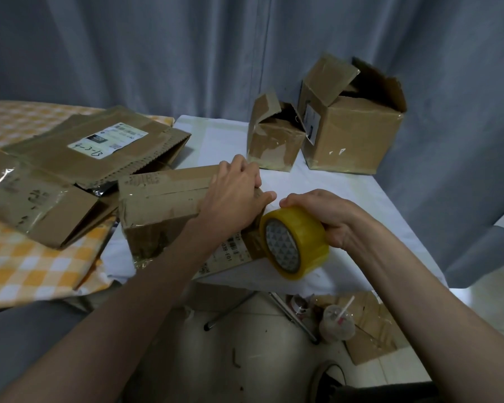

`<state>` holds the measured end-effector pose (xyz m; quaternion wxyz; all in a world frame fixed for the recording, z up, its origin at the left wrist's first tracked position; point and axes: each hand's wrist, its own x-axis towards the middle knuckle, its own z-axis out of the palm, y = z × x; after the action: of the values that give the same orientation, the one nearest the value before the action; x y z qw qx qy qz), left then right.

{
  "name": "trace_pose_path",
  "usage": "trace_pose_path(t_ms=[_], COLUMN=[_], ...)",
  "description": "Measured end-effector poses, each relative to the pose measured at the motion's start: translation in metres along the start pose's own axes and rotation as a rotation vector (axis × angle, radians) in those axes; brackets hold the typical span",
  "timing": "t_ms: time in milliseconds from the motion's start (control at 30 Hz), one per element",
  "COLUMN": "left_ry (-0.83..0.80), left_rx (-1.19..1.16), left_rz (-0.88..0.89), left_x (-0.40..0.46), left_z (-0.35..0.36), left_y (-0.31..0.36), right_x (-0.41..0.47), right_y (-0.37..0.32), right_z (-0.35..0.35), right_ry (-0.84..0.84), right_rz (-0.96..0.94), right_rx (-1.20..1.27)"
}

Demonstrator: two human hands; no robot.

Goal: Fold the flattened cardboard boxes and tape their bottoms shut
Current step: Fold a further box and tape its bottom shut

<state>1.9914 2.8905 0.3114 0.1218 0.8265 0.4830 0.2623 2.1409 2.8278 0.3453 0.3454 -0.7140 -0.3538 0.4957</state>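
While L pressing box [169, 205] (taped): roll [294, 242].

The box [169, 205] at the centre is matt brown cardboard, scuffed and rough, with strips of glossy clear tape. The tape roll [296, 241] at 4 o'clock is shiny yellowish translucent plastic film on a printed paper core. The flattened boxes [79, 158] at 9 o'clock are the same dull cardboard, one bearing a smooth white paper label. The table [332, 187] wears smooth white cloth; at 8 o'clock lies a checked orange-and-white cloth [26, 269]. The curtain [157, 53] at 12 o'clock is matt grey fabric.
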Motion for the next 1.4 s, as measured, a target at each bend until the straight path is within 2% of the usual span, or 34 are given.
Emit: trace_pose_path(t_ms=[100,200,267,400,500,667,800,900,1067,1233,1400], left_ry=[0.02,0.041,0.034,-0.005,-0.058,0.029,-0.057,-0.012,0.094,0.117,0.174], left_rx=[0.043,0.159,0.226,0.217,0.094,-0.295,-0.42,-0.508,-0.484,-0.461,-0.532], left_rz=[0.036,0.093,0.14,0.17,0.116,0.148,0.114,0.051,0.007,-0.051,-0.019], left_x=[-0.003,-0.003,-0.004,-0.007,-0.006,-0.005,-0.01,-0.012,-0.014,-0.013,-0.012], left_z=[0.001,0.003,0.004,0.002,-0.005,-0.021,-0.021,-0.019,-0.014,-0.005,0.0], left_y=[-0.001,-0.003,-0.002,-0.006,-0.007,0.005,0.024,0.025,0.028,0.03,0.03], right_x=[-0.004,-0.009,-0.013,-0.015,-0.018,-0.022,-0.023,-0.024,-0.021,-0.021,-0.021], right_y=[0.002,0.004,0.01,0.024,0.027,0.028,0.026,0.028,0.029,0.031,0.032], right_z=[-0.011,-0.033,-0.043,-0.039,-0.038,-0.034,-0.029,-0.026,-0.025,-0.025,-0.022], right_ry=[0.05,0.117,0.1,-0.018,-0.081,-0.077,-0.045,-0.027,-0.078,-0.16,0.03], right_rz=[-0.034,-0.149,-0.226,-0.308,-0.361,-0.435,-0.496,-0.538,-0.52,-0.474,-0.572], right_rx=[0.021,0.12,0.172,0.105,0.112,0.054,0.04,0.028,0.062,-0.076,-0.127])
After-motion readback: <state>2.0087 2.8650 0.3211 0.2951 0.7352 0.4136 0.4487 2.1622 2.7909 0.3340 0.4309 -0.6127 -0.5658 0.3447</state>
